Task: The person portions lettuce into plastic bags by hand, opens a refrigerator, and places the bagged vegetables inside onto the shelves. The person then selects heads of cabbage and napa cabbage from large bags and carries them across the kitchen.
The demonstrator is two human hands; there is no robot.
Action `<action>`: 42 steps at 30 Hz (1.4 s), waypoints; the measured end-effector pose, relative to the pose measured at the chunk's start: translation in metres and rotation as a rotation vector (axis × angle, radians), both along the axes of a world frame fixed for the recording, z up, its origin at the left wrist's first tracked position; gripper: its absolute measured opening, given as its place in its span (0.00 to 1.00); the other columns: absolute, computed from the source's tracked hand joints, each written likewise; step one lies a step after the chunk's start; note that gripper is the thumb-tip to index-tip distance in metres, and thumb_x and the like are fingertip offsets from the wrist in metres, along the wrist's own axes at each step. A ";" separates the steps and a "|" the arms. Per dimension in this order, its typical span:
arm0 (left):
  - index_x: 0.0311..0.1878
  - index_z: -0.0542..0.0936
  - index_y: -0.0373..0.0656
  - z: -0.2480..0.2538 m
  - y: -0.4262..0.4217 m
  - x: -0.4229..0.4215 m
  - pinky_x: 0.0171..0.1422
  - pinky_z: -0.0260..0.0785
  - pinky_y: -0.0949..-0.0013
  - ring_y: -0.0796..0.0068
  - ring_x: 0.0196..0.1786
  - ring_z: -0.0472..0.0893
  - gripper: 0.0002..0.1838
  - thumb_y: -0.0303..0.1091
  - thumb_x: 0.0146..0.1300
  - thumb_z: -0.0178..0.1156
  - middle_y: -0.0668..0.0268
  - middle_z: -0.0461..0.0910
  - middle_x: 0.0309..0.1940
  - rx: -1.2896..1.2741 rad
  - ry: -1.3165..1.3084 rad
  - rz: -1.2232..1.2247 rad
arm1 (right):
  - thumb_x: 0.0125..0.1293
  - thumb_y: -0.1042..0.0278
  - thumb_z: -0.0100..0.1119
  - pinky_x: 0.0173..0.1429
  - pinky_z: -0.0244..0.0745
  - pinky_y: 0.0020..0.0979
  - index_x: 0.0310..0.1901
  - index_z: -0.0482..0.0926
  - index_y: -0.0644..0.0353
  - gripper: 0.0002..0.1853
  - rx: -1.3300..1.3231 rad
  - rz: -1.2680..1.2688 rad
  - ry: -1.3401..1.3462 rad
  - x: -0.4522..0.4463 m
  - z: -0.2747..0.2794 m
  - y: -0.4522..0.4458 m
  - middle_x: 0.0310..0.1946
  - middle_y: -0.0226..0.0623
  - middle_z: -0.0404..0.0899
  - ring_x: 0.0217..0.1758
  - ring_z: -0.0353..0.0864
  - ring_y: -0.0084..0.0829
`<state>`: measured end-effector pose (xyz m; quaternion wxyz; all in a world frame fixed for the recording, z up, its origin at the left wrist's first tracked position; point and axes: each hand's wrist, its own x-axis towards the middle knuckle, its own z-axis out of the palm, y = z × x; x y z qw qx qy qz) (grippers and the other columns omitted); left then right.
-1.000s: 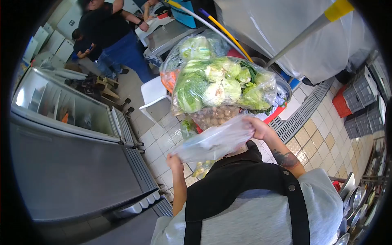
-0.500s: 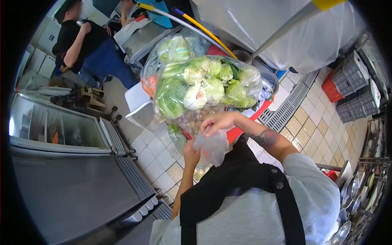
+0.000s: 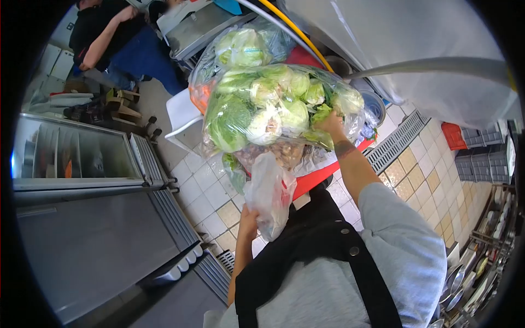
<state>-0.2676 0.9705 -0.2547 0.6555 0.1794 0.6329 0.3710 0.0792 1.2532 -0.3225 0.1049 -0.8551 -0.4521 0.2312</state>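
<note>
My left hand (image 3: 249,223) is closed on the side of a thin whitish plastic bag (image 3: 269,194), which hangs in front of my apron. My right hand (image 3: 332,124) reaches to the right end of a large clear bag (image 3: 306,136) full of green and white heads of cabbage or lettuce (image 3: 264,127). It touches leafy greens (image 3: 321,113) there, and its fingertips are hidden among the leaves and plastic. Below the cabbages lies a clear bag of small brown pieces (image 3: 284,154), which I cannot name.
A red table edge (image 3: 311,180) runs beneath the bags. White chair (image 3: 183,112) at left, glass-topped freezer (image 3: 76,158) further left. A person in dark clothes (image 3: 106,33) stands at upper left. Grey crates (image 3: 484,164) and a floor drain grate (image 3: 399,143) are to the right.
My right hand has let go of the plastic bag and moved forward and right to the greens. The plastic bag now hangs longer and fuller from my left hand.
</note>
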 end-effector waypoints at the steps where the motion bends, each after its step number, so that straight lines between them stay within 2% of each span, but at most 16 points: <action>1: 0.52 0.71 0.40 0.015 0.004 0.010 0.43 0.71 0.67 0.70 0.44 0.75 0.16 0.26 0.59 0.49 0.64 0.74 0.38 -0.018 -0.052 0.023 | 0.34 0.50 0.80 0.59 0.72 0.42 0.67 0.47 0.69 0.64 0.013 0.010 0.111 -0.001 -0.002 -0.002 0.53 0.63 0.71 0.56 0.74 0.54; 2: 0.52 0.71 0.40 0.009 0.007 0.014 0.43 0.71 0.68 0.71 0.43 0.75 0.15 0.27 0.61 0.49 0.65 0.74 0.38 0.047 0.018 0.031 | 0.32 0.52 0.82 0.60 0.71 0.42 0.69 0.41 0.68 0.69 0.024 0.016 0.223 -0.004 -0.003 -0.003 0.54 0.64 0.69 0.58 0.73 0.54; 3: 0.51 0.72 0.40 0.007 0.010 0.018 0.43 0.70 0.69 0.72 0.42 0.75 0.14 0.28 0.62 0.49 0.66 0.75 0.38 0.108 0.089 0.036 | 0.33 0.62 0.82 0.61 0.69 0.43 0.71 0.40 0.65 0.68 0.102 -0.018 0.397 -0.009 -0.011 -0.003 0.55 0.62 0.68 0.60 0.70 0.54; 4: 0.51 0.73 0.39 0.006 0.012 0.021 0.43 0.70 0.70 0.73 0.41 0.74 0.13 0.28 0.63 0.50 0.67 0.75 0.38 0.167 0.157 0.037 | 0.34 0.64 0.81 0.61 0.69 0.42 0.71 0.40 0.63 0.66 0.186 0.007 0.373 -0.016 -0.021 -0.010 0.55 0.61 0.68 0.60 0.70 0.54; 5: 0.58 0.70 0.36 0.007 0.016 0.018 0.54 0.67 0.69 0.73 0.48 0.75 0.19 0.33 0.67 0.53 0.62 0.76 0.49 0.079 0.167 0.018 | 0.36 0.65 0.80 0.62 0.69 0.42 0.71 0.40 0.61 0.65 0.275 0.033 0.346 -0.024 -0.029 -0.019 0.55 0.61 0.68 0.59 0.70 0.54; 6: 0.58 0.71 0.35 0.008 0.020 0.017 0.54 0.67 0.69 0.73 0.48 0.75 0.19 0.34 0.67 0.53 0.62 0.76 0.48 0.090 0.193 0.032 | 0.38 0.67 0.79 0.62 0.69 0.42 0.72 0.40 0.59 0.64 0.370 0.062 0.313 -0.031 -0.032 -0.026 0.55 0.61 0.68 0.59 0.71 0.54; 7: 0.58 0.71 0.35 0.009 0.025 0.016 0.53 0.67 0.70 0.73 0.47 0.75 0.19 0.35 0.68 0.53 0.62 0.77 0.47 0.105 0.218 0.046 | 0.43 0.71 0.76 0.61 0.69 0.43 0.72 0.42 0.55 0.59 0.342 0.091 -0.028 -0.043 -0.012 -0.041 0.53 0.60 0.70 0.58 0.71 0.54; 11: 0.55 0.73 0.35 0.041 0.051 0.019 0.46 0.69 0.71 0.74 0.38 0.76 0.17 0.35 0.67 0.54 0.63 0.80 0.40 0.207 0.301 -0.047 | 0.44 0.67 0.74 0.61 0.69 0.44 0.72 0.43 0.56 0.57 0.119 0.083 0.038 -0.032 0.015 -0.041 0.53 0.58 0.71 0.59 0.71 0.54; 15: 0.53 0.75 0.35 0.082 0.063 0.025 0.38 0.69 0.73 0.79 0.31 0.75 0.16 0.32 0.65 0.56 0.66 0.80 0.35 0.368 0.544 -0.309 | 0.43 0.65 0.74 0.55 0.74 0.43 0.67 0.56 0.62 0.49 0.227 0.032 0.236 -0.005 -0.001 -0.034 0.50 0.55 0.75 0.53 0.76 0.52; 20: 0.51 0.75 0.39 0.112 0.070 0.023 0.29 0.62 0.78 0.86 0.25 0.68 0.14 0.33 0.65 0.57 0.72 0.75 0.28 0.351 0.112 -0.129 | 0.46 0.67 0.71 0.50 0.78 0.40 0.59 0.68 0.66 0.36 0.300 0.063 0.613 0.048 0.032 -0.021 0.50 0.46 0.78 0.47 0.82 0.42; 23: 0.51 0.75 0.42 0.113 0.081 0.023 0.26 0.58 0.79 0.87 0.22 0.64 0.13 0.35 0.67 0.55 0.75 0.72 0.25 0.335 -0.139 0.014 | 0.50 0.70 0.68 0.49 0.80 0.39 0.57 0.69 0.66 0.31 0.468 0.061 1.138 0.042 0.081 -0.012 0.49 0.40 0.78 0.47 0.81 0.35; 27: 0.52 0.74 0.42 0.096 0.110 0.031 0.26 0.60 0.77 0.85 0.21 0.65 0.13 0.36 0.68 0.52 0.74 0.72 0.25 0.245 -0.173 0.118 | 0.59 0.70 0.60 0.61 0.74 0.42 0.60 0.67 0.64 0.27 0.308 0.145 1.853 0.028 0.132 -0.014 0.56 0.39 0.75 0.56 0.78 0.35; 30: 0.52 0.74 0.43 0.081 0.127 0.037 0.25 0.63 0.75 0.84 0.20 0.66 0.14 0.38 0.68 0.53 0.73 0.72 0.25 0.225 -0.178 0.156 | 0.59 0.68 0.61 0.65 0.69 0.42 0.62 0.66 0.64 0.29 0.277 0.149 1.956 -0.002 0.140 -0.028 0.57 0.40 0.74 0.60 0.74 0.36; 32: 0.53 0.73 0.43 0.069 0.131 0.032 0.25 0.65 0.74 0.83 0.20 0.67 0.15 0.39 0.68 0.53 0.72 0.73 0.26 0.222 -0.161 0.133 | 0.59 0.65 0.62 0.66 0.68 0.42 0.63 0.66 0.63 0.30 0.089 0.211 2.204 -0.029 0.116 -0.038 0.59 0.40 0.73 0.61 0.73 0.36; 39: 0.59 0.72 0.48 0.044 0.136 0.009 0.26 0.64 0.74 0.79 0.23 0.70 0.20 0.47 0.69 0.51 0.71 0.74 0.26 0.122 -0.183 0.038 | 0.61 0.60 0.60 0.68 0.65 0.41 0.64 0.66 0.59 0.30 -0.278 0.067 2.221 -0.133 0.041 -0.123 0.61 0.40 0.71 0.61 0.73 0.34; 42: 0.60 0.73 0.49 0.027 0.138 0.011 0.27 0.64 0.73 0.80 0.21 0.66 0.22 0.49 0.70 0.47 0.73 0.70 0.23 0.037 -0.097 0.042 | 0.62 0.59 0.57 0.68 0.65 0.43 0.64 0.66 0.57 0.29 -0.448 0.225 2.174 -0.143 -0.009 -0.139 0.62 0.40 0.70 0.62 0.73 0.35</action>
